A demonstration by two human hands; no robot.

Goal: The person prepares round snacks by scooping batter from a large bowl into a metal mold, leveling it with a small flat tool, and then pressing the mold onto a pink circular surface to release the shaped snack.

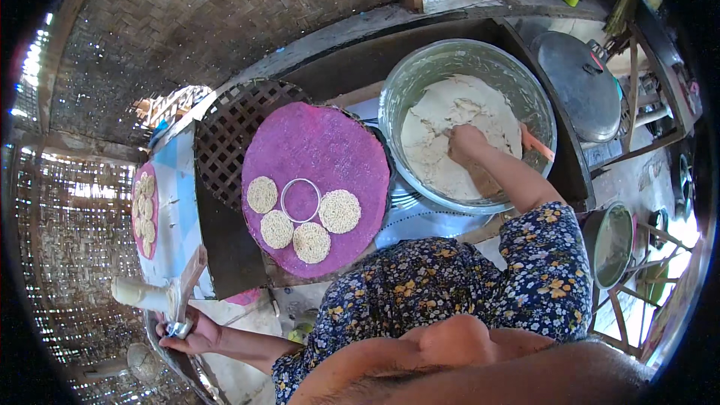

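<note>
In my left hand (197, 333), at the lower left, is a wooden press (188, 281) with a metal end near my fingers and a dough-smeared cylindrical part (140, 294). My right hand (468, 143) reaches into a large metal basin (394, 149) and its fingers are curled into white dough (439, 101), which hides the fingertips. An orange handle (537, 143) leans over the basin's right side. Left of the basin lies a round purple cloth (320, 140) bearing several flat rounds of pressed dough strands (340, 211) and a thin metal ring (283, 199).
Under the purple cloth is an open-weave basket tray (225, 146). More dough rounds (147, 208) lie on another purple cloth at the far left. A lidded metal pot (576, 90) stands right of the basin, with another bucket (613, 247) lower down. A woven bamboo wall (236, 17) rises behind.
</note>
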